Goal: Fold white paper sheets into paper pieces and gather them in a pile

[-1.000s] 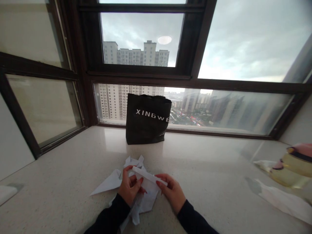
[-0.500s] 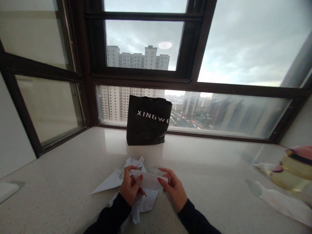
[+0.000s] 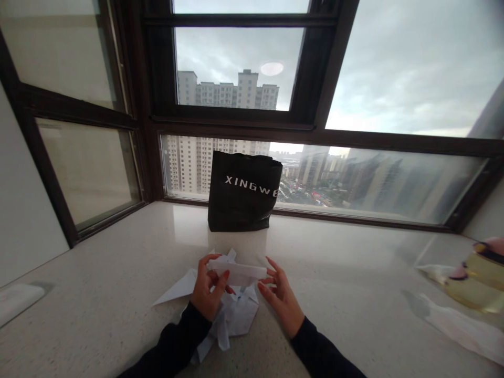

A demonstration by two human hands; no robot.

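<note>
A narrow folded strip of white paper is pinched by its left end in my left hand. My right hand is at the strip's other end, thumb and fingers spread apart, the fingertips close to the paper; whether they touch it I cannot tell. Beneath my hands lie several folded white paper pieces, partly hidden by my left hand. A pointed folded paper lies left of my left hand, and another folded paper piece shows just behind the strip.
A black bag with white lettering stands on the pale speckled counter against the window. At the right are a yellowish container and a crumpled white wrapper or tissue. A white object lies at the far left.
My right thumb and fingers have come off the strip's right end and spread apart. The strip looks narrower now, still in my left hand. The camera view has shifted slightly.
</note>
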